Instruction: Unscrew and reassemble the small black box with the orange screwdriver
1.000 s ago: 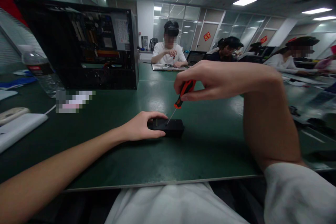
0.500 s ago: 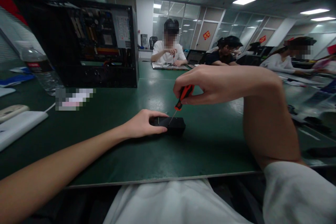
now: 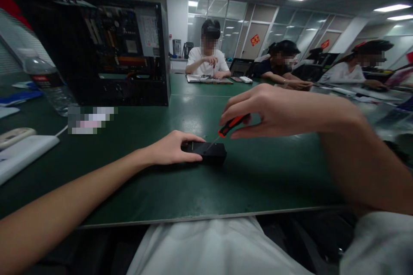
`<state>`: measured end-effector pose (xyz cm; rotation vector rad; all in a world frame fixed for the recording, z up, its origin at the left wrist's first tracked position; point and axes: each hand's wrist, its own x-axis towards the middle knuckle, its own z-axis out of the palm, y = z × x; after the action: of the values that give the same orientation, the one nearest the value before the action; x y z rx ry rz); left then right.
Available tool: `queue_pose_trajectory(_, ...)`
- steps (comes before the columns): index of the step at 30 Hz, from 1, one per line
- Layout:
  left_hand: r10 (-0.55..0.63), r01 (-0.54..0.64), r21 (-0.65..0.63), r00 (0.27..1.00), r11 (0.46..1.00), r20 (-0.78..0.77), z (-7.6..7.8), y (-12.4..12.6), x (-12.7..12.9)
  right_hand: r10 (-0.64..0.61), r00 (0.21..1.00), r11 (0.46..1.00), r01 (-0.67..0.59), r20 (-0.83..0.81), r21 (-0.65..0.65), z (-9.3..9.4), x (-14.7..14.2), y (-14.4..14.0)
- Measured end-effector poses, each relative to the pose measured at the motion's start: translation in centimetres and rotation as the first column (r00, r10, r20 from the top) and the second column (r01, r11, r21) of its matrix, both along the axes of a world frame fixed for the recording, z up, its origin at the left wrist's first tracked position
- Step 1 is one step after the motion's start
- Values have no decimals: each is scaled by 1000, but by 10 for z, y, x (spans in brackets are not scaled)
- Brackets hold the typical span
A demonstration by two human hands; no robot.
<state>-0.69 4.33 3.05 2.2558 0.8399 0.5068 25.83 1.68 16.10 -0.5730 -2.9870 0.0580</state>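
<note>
A black rectangular block-like device [image 3: 214,153] lies on the green table [image 3: 193,193]. My left hand [image 3: 172,149] grips its left end between thumb and fingers and keeps it against the tabletop. Above and to the right, my right hand [image 3: 258,111] holds a screwdriver [image 3: 231,125] by its red and black handle. The screwdriver leans to the right, its thin shaft slanting down to the top face of the block. Whether the tip sits in a screw is too small to tell.
An opened black computer case [image 3: 129,90] stands at the back left, beside a plastic bottle [image 3: 53,84]. At the left edge lies a white power-strip-like box [image 3: 29,154]. Across the table a person [image 3: 208,58] in white sits working; other people sit at the right.
My right hand has shifted a little to the right, and the screwdriver leans over more. The right forearm has swung outward to the right. My left hand still grips the block.
</note>
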Motion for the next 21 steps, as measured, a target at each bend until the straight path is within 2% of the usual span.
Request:
queue_pose_trajectory(5, 13, -10, 173, 1000, 985, -17, 4, -5, 8, -185, 980, 980, 190, 71, -62, -38, 51, 7)
queue_pose_trajectory(8, 44, -43, 221, 999, 974, 0, -1, -9, 21, -262, 965, 965, 262, -29, 17, -68, 82, 21)
queue_pose_trajectory(11, 75, -73, 224, 997, 972, -2, -5, -12, 29, -254, 951, 962, 268, -174, 60, -91, 103, 32)
queue_pose_trajectory(14, 104, -103, 215, 995, 971, 10, -8, -12, 31, -216, 946, 972, 233, -240, 44, -100, 110, 35)
queue_pose_trajectory(21, 156, -159, 184, 987, 970, 29, -13, -14, 31, -147, 958, 987, 159, -246, 29, -101, 100, 29)
